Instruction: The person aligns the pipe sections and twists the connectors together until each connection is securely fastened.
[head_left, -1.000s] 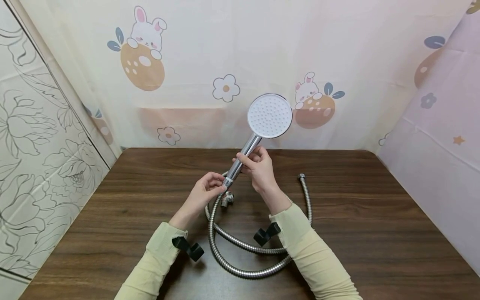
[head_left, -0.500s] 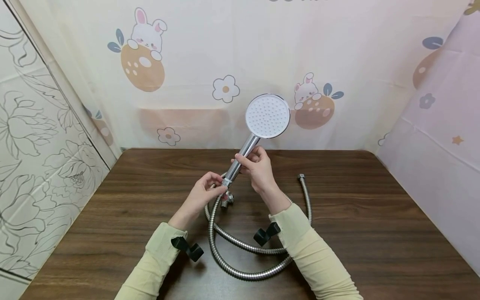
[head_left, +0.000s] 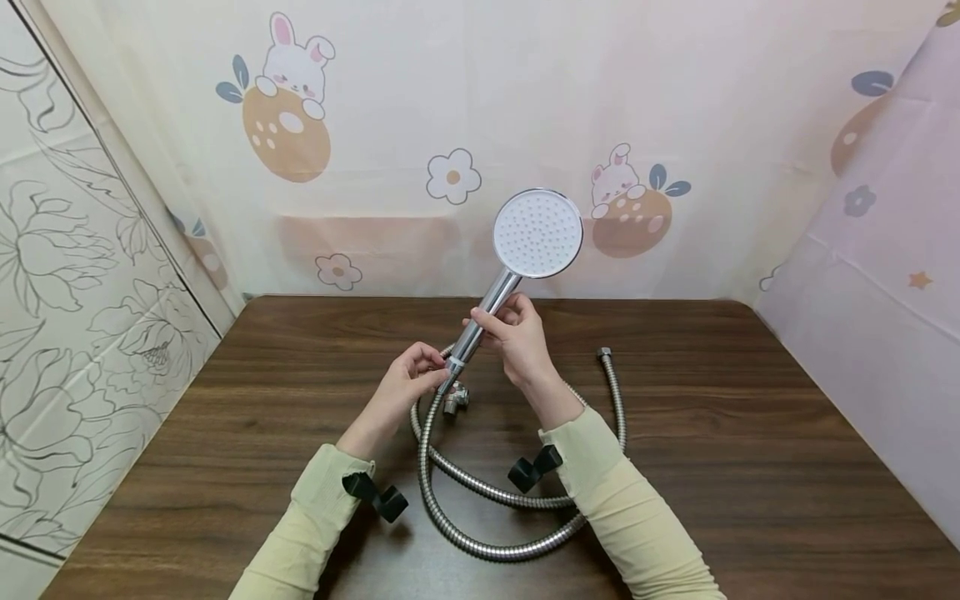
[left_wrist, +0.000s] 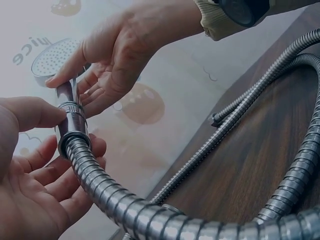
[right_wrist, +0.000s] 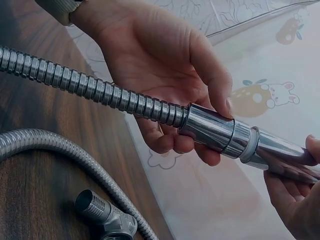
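My right hand (head_left: 519, 340) grips the chrome handle of a hand shower (head_left: 537, 233), its white nozzle face turned toward me and tilted up to the right. At the handle's lower end, my left hand (head_left: 401, 387) pinches the metal connector (right_wrist: 207, 127) of the shower hose (head_left: 426, 467) between thumb and fingers. Connector and handle lie in line. In the right wrist view a white ring (right_wrist: 252, 142) shows at the joint between them. From the connector the ribbed hose hangs down and loops across the table.
A small chrome angled fitting (head_left: 455, 398) with a threaded end lies on the brown wooden table (head_left: 712, 433) behind the hose. The hose's other end nut (head_left: 603, 352) rests at the right. Printed curtains (head_left: 390, 100) stand behind and beside the table.
The left fingers shift slightly around the connector at the handle's end. The right hand and hand shower stay almost in place.
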